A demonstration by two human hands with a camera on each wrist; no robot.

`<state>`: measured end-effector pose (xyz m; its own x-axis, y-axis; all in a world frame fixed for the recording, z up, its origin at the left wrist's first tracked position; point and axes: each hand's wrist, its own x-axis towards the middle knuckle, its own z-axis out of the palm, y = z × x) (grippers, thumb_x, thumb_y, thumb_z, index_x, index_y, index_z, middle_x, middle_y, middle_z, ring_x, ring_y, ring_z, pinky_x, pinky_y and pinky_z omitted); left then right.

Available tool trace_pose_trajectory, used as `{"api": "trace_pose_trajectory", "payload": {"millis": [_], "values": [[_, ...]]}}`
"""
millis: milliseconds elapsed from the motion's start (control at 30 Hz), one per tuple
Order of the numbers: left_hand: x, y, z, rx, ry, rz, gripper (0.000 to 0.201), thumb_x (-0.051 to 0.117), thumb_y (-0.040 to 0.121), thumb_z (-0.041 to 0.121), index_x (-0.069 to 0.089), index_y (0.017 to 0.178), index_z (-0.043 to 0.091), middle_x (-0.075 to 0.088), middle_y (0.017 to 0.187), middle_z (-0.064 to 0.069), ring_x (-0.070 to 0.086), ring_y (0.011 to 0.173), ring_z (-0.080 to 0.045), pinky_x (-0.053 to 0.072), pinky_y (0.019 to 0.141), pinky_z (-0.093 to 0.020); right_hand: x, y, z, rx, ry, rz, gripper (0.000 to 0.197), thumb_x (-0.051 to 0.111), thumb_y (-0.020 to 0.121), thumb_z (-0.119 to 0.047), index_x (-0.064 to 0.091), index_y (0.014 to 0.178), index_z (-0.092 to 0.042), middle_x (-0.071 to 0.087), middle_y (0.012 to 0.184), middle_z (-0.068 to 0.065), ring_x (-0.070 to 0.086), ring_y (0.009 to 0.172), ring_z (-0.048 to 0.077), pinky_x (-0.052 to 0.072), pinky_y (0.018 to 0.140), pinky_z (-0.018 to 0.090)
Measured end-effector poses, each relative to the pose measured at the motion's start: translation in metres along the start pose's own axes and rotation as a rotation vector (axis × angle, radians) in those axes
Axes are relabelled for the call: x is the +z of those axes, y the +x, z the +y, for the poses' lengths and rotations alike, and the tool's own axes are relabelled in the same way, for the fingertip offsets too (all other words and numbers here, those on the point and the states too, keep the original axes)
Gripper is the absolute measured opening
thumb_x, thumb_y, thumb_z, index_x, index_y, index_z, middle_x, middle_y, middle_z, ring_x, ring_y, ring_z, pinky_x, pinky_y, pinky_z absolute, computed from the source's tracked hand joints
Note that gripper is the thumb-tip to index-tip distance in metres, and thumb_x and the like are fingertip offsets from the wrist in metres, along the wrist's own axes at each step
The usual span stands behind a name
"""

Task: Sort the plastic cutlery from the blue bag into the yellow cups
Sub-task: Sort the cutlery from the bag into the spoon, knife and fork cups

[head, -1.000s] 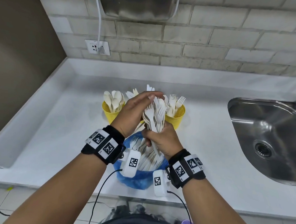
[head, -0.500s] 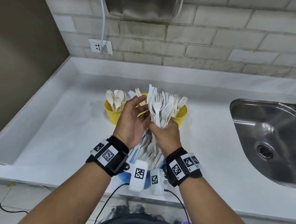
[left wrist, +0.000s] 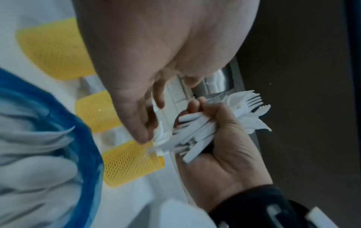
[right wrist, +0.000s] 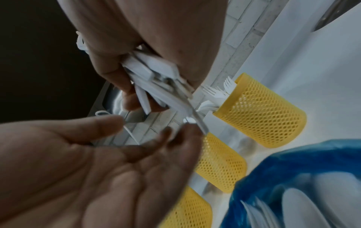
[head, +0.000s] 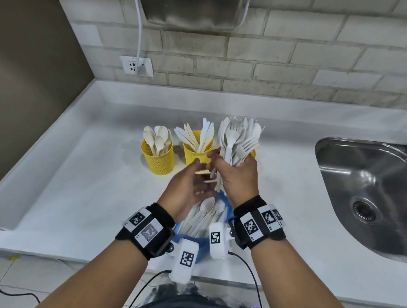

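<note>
My right hand (head: 230,169) grips a thick bundle of white plastic forks (head: 236,141), tines up, above the counter. It stands in front of the right yellow cup (head: 252,153), which it mostly hides. My left hand (head: 194,177) is open just left of the bundle, fingertips (right wrist: 187,129) at the handles' lower ends. The left yellow cup (head: 158,157) holds spoons and the middle yellow cup (head: 195,153) holds knives. In the right wrist view the right cup (right wrist: 261,114) holds forks. The blue bag (head: 227,210) lies open below my wrists with more white cutlery inside.
A steel sink (head: 371,195) is sunk into the white counter (head: 77,181) at the right. A brick wall with a socket (head: 136,66) and a cable runs behind the cups. The counter's front edge is just below the bag.
My right hand has lifted the fork bundle up and to the right, toward the right cup. My left hand came off the top of the bundle and dropped to its handle ends.
</note>
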<state>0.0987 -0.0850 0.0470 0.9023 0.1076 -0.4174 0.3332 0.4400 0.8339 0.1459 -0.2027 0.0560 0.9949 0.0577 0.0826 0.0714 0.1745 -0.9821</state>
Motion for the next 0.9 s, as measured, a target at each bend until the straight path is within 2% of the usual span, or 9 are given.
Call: {"api": "trace_pose_trajectory", "payload": {"millis": [100, 167, 267, 400, 467, 567, 700, 833, 900], "values": [[0.002, 0.002, -0.003, -0.194, -0.114, -0.102, 0.058, 0.046, 0.105, 0.050, 0.056, 0.133, 0.001, 0.062, 0.122, -0.031, 0.069, 0.103, -0.034, 0.058, 0.098, -0.045, 0.003, 0.001, -0.005, -0.030, 0.032, 0.009, 0.012, 0.076, 0.084, -0.004, 0.072, 0.093, 0.002, 0.073, 0.084, 0.022, 0.065, 0.064, 0.022, 0.056, 0.067, 0.039], [0.000, 0.005, 0.001, -0.236, -0.221, -0.088, 0.062, 0.050, 0.104, 0.045, 0.051, 0.138, -0.006, 0.060, 0.127, -0.029, 0.067, 0.112, -0.036, 0.057, 0.099, -0.043, 0.004, 0.000, -0.005, -0.038, 0.035, 0.017, 0.007, 0.076, 0.085, 0.001, 0.071, 0.090, 0.003, 0.072, 0.080, 0.021, 0.065, 0.065, 0.020, 0.056, 0.068, 0.040], [-0.002, 0.007, 0.007, -0.291, -0.277, -0.053, 0.054, 0.054, 0.102, 0.030, 0.050, 0.136, -0.011, 0.063, 0.120, -0.028, 0.072, 0.102, -0.035, 0.061, 0.091, -0.041, 0.004, 0.000, -0.003, -0.065, 0.049, 0.041, 0.009, 0.076, 0.085, 0.002, 0.073, 0.094, 0.000, 0.075, 0.083, 0.011, 0.070, 0.074, 0.022, 0.059, 0.077, 0.044], [-0.001, 0.007, 0.010, -0.288, -0.294, -0.062, 0.031, 0.051, 0.102, 0.015, 0.054, 0.127, -0.004, 0.062, 0.120, -0.028, 0.074, 0.093, -0.032, 0.065, 0.079, -0.040, 0.006, -0.001, -0.005, -0.090, 0.030, 0.002, 0.020, 0.079, 0.083, 0.001, 0.076, 0.098, -0.012, 0.079, 0.095, 0.008, 0.076, 0.091, 0.028, 0.062, 0.087, 0.045], [0.000, 0.007, 0.011, -0.264, -0.296, -0.078, 0.035, 0.050, 0.104, 0.016, 0.055, 0.130, -0.007, 0.061, 0.127, -0.028, 0.072, 0.098, -0.032, 0.065, 0.080, -0.039, 0.007, -0.002, -0.005, -0.083, 0.020, -0.028, 0.023, 0.080, 0.082, 0.001, 0.077, 0.097, -0.016, 0.080, 0.096, 0.007, 0.076, 0.093, 0.027, 0.061, 0.088, 0.044], [0.004, 0.006, 0.008, -0.247, -0.282, -0.097, 0.047, 0.047, 0.106, 0.025, 0.052, 0.142, -0.005, 0.061, 0.132, -0.028, 0.068, 0.105, -0.031, 0.062, 0.088, -0.041, 0.010, -0.002, -0.002, -0.072, 0.001, -0.027, 0.027, 0.082, 0.080, -0.005, 0.074, 0.106, -0.009, 0.079, 0.100, 0.008, 0.076, 0.096, 0.028, 0.062, 0.089, 0.045], [0.011, 0.001, 0.007, -0.267, -0.283, -0.155, 0.047, 0.047, 0.105, 0.035, 0.057, 0.140, 0.005, 0.060, 0.141, -0.021, 0.063, 0.117, -0.031, 0.057, 0.094, -0.043, 0.017, -0.004, -0.004, -0.074, 0.013, -0.009, 0.031, 0.080, 0.082, 0.001, 0.073, 0.111, -0.004, 0.079, 0.101, 0.007, 0.076, 0.095, 0.022, 0.061, 0.084, 0.035], [0.005, 0.003, 0.013, -0.242, -0.337, -0.111, 0.040, 0.044, 0.108, 0.024, 0.059, 0.136, 0.000, 0.056, 0.145, -0.022, 0.056, 0.129, -0.032, 0.061, 0.087, -0.037, 0.014, -0.003, -0.006, -0.061, -0.047, -0.094, 0.028, 0.082, 0.078, 0.001, 0.075, 0.103, -0.010, 0.079, 0.094, 0.001, 0.076, 0.090, 0.018, 0.061, 0.086, 0.040], [0.001, 0.004, 0.016, -0.247, -0.357, -0.102, 0.039, 0.041, 0.109, 0.019, 0.058, 0.137, -0.003, 0.058, 0.143, -0.023, 0.055, 0.132, -0.033, 0.061, 0.088, -0.038, 0.012, -0.002, -0.004, -0.032, -0.062, -0.149, 0.028, 0.083, 0.078, 0.002, 0.074, 0.099, -0.013, 0.078, 0.089, -0.003, 0.074, 0.086, 0.015, 0.061, 0.082, 0.039]]}}
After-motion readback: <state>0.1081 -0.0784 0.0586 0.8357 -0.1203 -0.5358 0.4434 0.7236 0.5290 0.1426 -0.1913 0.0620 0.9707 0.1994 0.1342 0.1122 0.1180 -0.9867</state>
